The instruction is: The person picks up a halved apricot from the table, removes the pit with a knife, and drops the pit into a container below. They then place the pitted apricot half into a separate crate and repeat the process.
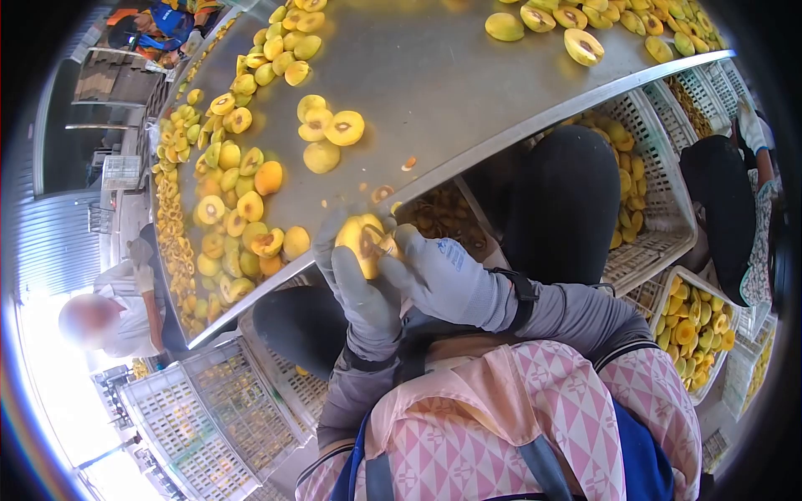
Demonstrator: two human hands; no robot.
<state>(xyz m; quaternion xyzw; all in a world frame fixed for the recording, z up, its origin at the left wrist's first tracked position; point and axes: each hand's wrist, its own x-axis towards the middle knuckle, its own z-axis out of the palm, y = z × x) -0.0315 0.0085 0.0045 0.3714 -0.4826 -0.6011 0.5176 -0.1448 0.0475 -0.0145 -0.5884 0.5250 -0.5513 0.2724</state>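
at table edge (535, 128) | fruit (354, 237) cupped in left hand (361, 292) | right hand (439, 274) curled against it, grip unclear

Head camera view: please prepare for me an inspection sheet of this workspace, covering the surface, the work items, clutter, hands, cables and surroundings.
Surface: grey metal table, mostly bare in the middle.
Job's things: a yellow stone fruit in the hands; yellow fruit halves on the table, many cut faces showing stones or their hollows.
Clutter: small fruit scraps near the table's near edge.
Hands: gloved left hand holds the fruit; gloved right hand has its fingers at it; whether they grip a tool, I cannot tell.
Cables: nothing seen.
Surroundings: white plastic crates, several holding fruit; a person in a light top beyond the table's left side.
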